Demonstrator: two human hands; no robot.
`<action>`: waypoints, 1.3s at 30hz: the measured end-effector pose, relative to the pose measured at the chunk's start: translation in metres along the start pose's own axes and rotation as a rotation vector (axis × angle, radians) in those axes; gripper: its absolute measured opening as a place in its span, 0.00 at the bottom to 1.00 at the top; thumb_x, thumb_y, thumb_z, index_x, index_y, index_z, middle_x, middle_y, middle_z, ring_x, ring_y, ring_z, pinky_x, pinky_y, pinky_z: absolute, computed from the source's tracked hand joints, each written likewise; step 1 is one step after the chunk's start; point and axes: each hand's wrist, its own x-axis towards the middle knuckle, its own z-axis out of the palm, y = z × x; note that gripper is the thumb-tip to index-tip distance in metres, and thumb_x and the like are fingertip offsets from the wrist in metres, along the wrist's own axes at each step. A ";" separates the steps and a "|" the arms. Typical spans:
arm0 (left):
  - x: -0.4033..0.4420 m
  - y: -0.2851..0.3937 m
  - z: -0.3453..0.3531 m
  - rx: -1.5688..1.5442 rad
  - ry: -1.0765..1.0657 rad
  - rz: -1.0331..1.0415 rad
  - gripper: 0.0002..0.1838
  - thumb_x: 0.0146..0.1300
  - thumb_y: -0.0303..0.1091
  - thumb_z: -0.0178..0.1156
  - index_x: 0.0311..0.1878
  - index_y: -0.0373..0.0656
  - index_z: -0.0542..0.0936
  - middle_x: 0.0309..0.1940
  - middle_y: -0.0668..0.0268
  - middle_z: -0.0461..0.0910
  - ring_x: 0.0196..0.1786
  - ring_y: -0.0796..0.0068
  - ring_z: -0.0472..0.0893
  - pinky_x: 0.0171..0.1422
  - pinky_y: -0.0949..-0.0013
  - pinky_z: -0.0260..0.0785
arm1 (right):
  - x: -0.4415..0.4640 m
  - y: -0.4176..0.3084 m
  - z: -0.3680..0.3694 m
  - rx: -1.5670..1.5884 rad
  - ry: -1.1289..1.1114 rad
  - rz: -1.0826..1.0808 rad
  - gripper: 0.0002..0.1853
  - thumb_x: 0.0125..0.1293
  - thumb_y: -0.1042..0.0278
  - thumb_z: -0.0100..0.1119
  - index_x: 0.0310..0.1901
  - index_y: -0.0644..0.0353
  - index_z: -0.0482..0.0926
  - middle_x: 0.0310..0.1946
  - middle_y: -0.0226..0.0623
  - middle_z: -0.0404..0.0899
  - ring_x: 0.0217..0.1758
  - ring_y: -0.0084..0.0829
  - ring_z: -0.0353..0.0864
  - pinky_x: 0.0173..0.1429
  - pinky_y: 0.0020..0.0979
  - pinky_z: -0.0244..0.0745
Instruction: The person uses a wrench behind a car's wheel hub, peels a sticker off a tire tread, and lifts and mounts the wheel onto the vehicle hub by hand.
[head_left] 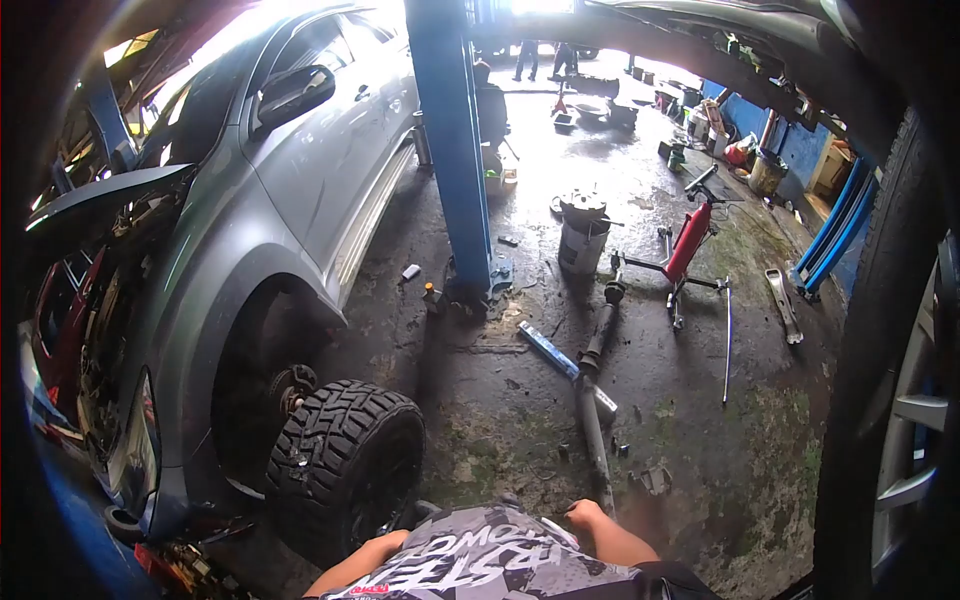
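Bent close to my body, my left hand shows only in part beside my patterned shirt; its fingers are hidden. It is nearest to a knobbly off-road wheel standing upright by the silver car's bare hub. My right hand is at the front of my shirt, near the lower end of a long drive shaft on the floor. The shirt's edge covers part of this hand, so its grip is unclear. A long blue-and-white box lies beneath the shaft.
A silver car stands on the left, beside a blue lift post. A bucket, a red stand, a metal bar and a metal arm are ahead. A large tire rises close on the right. People stand far back.
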 end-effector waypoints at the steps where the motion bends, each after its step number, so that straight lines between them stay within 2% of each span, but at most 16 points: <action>1: 0.000 0.001 0.000 0.002 -0.001 0.000 0.28 0.66 0.51 0.61 0.58 0.36 0.81 0.55 0.55 0.84 0.56 0.66 0.81 0.60 0.61 0.71 | 0.000 0.000 0.000 0.010 0.019 -0.006 0.20 0.54 0.53 0.64 0.47 0.51 0.88 0.45 0.44 0.87 0.49 0.46 0.86 0.55 0.37 0.81; 29: -0.003 0.010 0.001 0.001 -0.007 -0.011 0.28 0.65 0.51 0.62 0.57 0.36 0.82 0.55 0.55 0.84 0.57 0.66 0.81 0.60 0.60 0.71 | -0.010 -0.003 -0.008 0.083 0.017 0.033 0.22 0.53 0.57 0.62 0.49 0.54 0.87 0.48 0.47 0.85 0.53 0.45 0.85 0.60 0.37 0.79; 39: -0.006 0.011 0.000 0.004 -0.005 -0.014 0.28 0.65 0.52 0.62 0.57 0.37 0.82 0.55 0.55 0.84 0.57 0.66 0.81 0.60 0.60 0.71 | -0.005 -0.006 -0.003 0.110 0.024 0.069 0.20 0.53 0.57 0.63 0.48 0.51 0.88 0.47 0.44 0.87 0.51 0.43 0.86 0.58 0.35 0.80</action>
